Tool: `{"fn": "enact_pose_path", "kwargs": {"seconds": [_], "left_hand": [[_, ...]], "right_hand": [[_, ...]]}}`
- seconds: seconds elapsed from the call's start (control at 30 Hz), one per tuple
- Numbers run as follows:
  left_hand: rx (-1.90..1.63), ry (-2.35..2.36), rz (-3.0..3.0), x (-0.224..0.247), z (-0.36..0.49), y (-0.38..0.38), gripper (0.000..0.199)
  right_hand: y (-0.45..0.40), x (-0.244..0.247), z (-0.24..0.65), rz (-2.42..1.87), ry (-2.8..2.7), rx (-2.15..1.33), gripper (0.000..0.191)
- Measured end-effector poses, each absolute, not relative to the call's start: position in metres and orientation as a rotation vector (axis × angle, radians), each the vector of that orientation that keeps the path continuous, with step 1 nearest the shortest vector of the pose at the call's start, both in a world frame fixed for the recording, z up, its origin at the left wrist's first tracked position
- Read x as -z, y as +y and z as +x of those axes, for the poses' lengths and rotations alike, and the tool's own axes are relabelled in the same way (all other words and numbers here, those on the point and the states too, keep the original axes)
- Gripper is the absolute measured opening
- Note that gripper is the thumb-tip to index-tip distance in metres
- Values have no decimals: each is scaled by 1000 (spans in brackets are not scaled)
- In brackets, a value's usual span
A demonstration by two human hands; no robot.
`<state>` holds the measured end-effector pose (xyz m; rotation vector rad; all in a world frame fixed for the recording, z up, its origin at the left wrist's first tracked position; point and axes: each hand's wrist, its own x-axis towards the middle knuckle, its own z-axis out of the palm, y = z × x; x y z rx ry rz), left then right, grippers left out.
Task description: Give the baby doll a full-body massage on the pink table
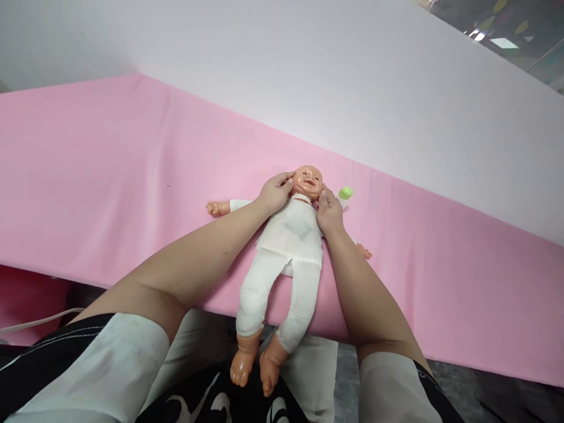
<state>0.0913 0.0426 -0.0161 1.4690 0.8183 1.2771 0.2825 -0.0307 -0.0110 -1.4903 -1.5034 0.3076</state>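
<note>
A baby doll [293,232] with a white cloth body lies on its back on the pink cloth, its plastic feet hanging past the near edge. My left hand [277,192] is at one side of the doll's head [308,181], thumb and fingers closed at its cheek. At the opposite side, my right hand [330,210] touches the jaw, its fingers together. The doll's head is held between both hands. Just right of my right hand sits a small light green object [346,192] with a white part partly hidden behind the hand.
The pink cloth [462,282] covers a long surface against a white wall [282,76]. A pale cable [42,321] runs at the lower left. Grey floor shows below the near edge.
</note>
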Motion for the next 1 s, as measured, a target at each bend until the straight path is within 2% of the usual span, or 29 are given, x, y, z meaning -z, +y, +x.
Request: {"fn": "enact_pose_path", "kwargs": {"seconds": [0.1,0.23,0.3,0.4,0.6,1.0], "left_hand": [[-1267,813,1535,14,90,39,49],[-1221,914,1678,8,86,33,69],[-1213,961,1706,7,86,31,72],[-1207,978,1734,7,86,31,70],[-1226,952,1754,9,86,33,64],[-1281,869,1656,21,89,46,48]], "right_hand": [[-35,4,277,-1510,-1492,-315,68],[-39,-4,269,-1525,-1460,-396,79],[-40,-5,267,-1556,-1440,-379,83],[-40,-6,266,-1616,-1426,-329,83],[-39,-6,269,-1632,-1472,-319,70],[-34,-1,276,-1559,-1515,-250,68]]}}
